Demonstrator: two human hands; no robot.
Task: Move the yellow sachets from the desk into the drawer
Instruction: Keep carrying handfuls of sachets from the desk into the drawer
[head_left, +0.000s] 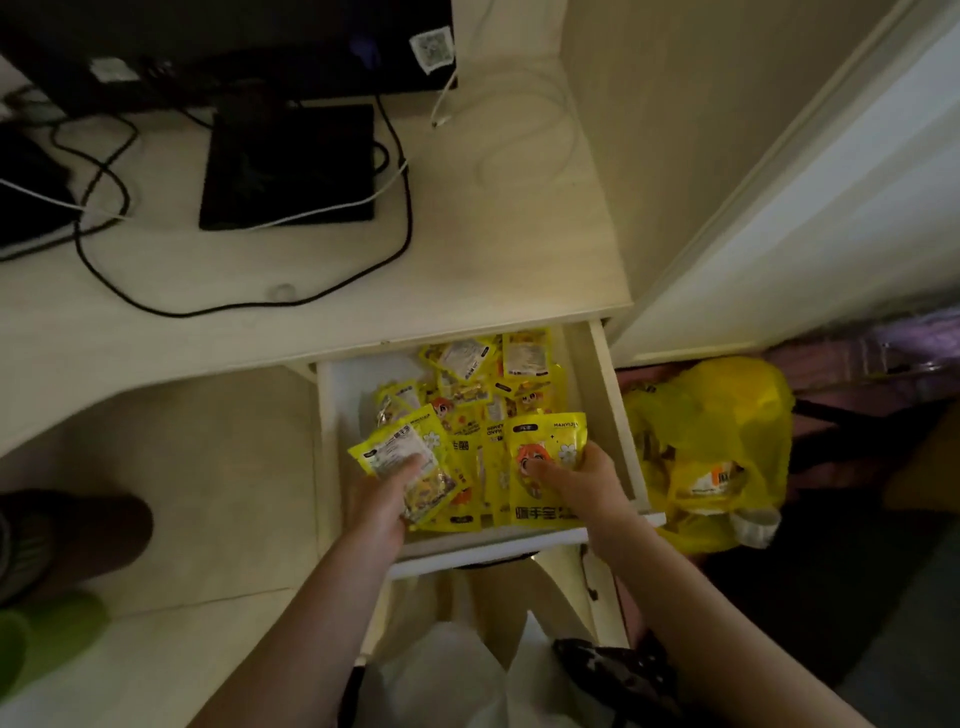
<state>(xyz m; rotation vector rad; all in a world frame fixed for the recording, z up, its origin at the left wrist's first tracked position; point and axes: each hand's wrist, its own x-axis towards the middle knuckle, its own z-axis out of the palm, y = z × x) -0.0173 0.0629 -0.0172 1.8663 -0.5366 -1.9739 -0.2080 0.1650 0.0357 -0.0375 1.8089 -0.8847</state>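
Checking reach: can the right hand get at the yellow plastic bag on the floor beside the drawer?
Probably not directly: the right hand grips a sachet inside the drawer, whose side wall stands between it and the bag.

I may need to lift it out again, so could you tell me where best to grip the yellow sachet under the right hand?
Pinch its top edge from the drawer's back: the yellow sachet lies flat, and the right hand covers its lower half.

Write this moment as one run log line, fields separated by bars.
left hand holds sachet | right hand holds sachet | both over open drawer
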